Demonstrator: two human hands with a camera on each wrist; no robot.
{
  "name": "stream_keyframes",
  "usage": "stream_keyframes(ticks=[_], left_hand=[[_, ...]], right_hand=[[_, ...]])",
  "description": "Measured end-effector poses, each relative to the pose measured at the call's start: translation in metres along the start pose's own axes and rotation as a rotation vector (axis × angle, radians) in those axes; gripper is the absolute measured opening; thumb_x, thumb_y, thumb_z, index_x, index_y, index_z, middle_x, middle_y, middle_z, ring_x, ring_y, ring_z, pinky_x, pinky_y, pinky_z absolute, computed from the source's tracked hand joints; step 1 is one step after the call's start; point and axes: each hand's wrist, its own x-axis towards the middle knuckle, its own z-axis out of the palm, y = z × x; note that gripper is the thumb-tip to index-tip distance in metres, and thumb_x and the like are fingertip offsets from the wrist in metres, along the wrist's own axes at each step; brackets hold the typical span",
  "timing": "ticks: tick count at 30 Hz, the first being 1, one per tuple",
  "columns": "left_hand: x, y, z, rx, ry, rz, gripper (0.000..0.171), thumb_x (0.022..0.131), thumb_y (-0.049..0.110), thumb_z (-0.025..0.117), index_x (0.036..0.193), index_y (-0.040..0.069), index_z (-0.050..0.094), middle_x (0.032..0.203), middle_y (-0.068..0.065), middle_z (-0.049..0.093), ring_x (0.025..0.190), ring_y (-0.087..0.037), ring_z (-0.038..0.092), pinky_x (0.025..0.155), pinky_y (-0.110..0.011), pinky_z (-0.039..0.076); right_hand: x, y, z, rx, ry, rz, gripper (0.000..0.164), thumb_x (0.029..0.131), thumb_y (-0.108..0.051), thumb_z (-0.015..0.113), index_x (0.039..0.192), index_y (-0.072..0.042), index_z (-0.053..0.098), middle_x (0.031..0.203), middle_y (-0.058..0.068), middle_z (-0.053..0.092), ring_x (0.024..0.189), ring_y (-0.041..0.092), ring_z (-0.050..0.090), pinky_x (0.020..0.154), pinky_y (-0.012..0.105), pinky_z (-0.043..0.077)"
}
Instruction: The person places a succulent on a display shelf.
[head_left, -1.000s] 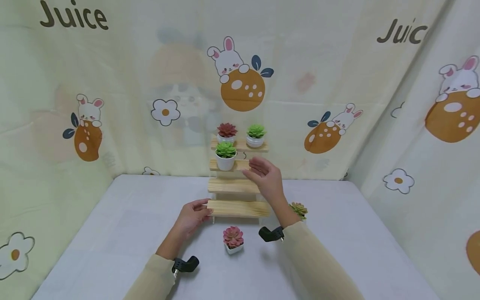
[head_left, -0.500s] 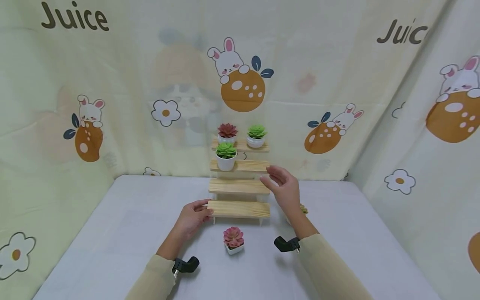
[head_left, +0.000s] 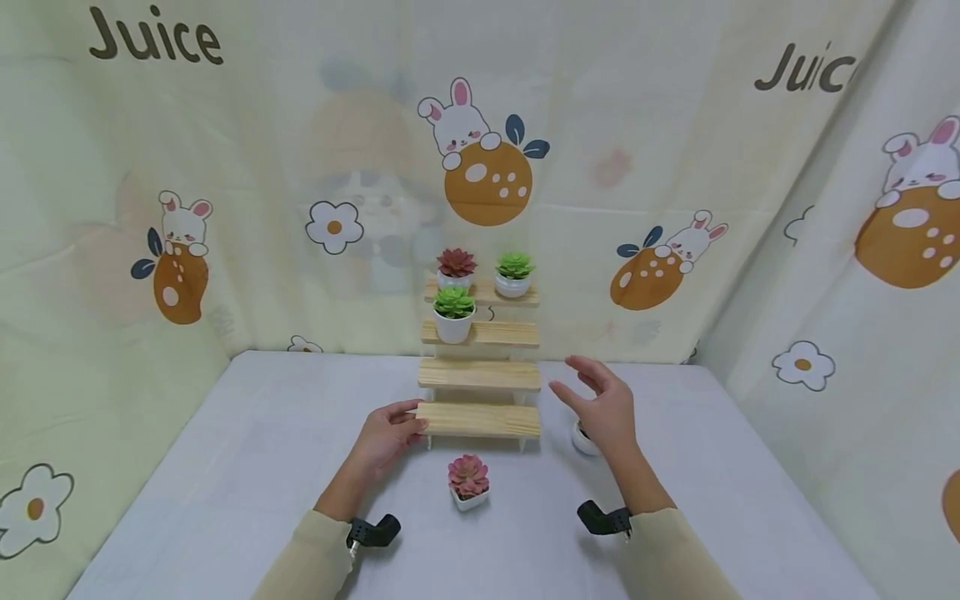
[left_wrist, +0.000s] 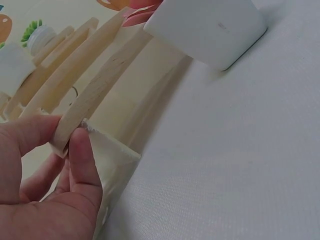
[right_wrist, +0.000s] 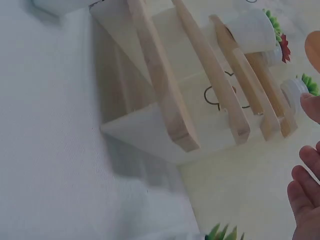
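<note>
Count of hands: two, one left hand and one right hand. Stand: one, with four shelves, as I counted. Potted plants: five. Two green plants and one dark red plant stood beyond the left fingers; one pink plant, nearer; one partly hidden plant, nearest the right fingers. Wrist cameras: two.

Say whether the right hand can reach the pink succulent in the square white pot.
Probably yes: the right hand holds nothing, and the pink succulent stands uncovered in front of the stepped wooden-plank shelf.
</note>
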Motion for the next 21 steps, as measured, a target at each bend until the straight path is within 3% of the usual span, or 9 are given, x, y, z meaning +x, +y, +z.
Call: stream_keyframes(ticks=[8,15,21], left_hand=[[0.000,0.000,0.000,0.000,0.010,0.000,0.046,0.093,-0.002,0.069,0.138,-0.003,0.059,0.108,-0.014,0.067,0.088,-0.016,0.068,0.075,-0.026,0.062],[-0.001,0.000,0.002,-0.001,0.007,0.000,0.046,0.093,-0.001,0.070,0.138,-0.003,0.059,0.109,-0.014,0.067,0.088,-0.016,0.068,0.076,-0.027,0.062],[-0.001,0.000,0.001,-0.003,0.009,0.002,0.046,0.093,-0.001,0.070,0.138,-0.002,0.059,0.110,-0.014,0.066,0.089,-0.016,0.068,0.077,-0.027,0.062]], right_hand=[[-0.018,0.017,-0.016,-0.229,0.016,-0.027,0.058,0.083,-0.037,0.086,0.132,-0.013,0.067,0.136,0.011,0.067,0.132,0.034,0.058,0.111,0.056,0.047],[-0.032,0.031,-0.025,-0.233,0.044,-0.025,0.060,0.081,-0.033,0.089,0.131,-0.009,0.067,0.139,0.013,0.065,0.135,0.032,0.055,0.115,0.055,0.043],[-0.044,0.045,-0.029,-0.246,0.016,0.027,0.067,0.079,-0.034,0.090,0.135,-0.009,0.064,0.145,0.013,0.060,0.139,0.034,0.051,0.116,0.058,0.039]])
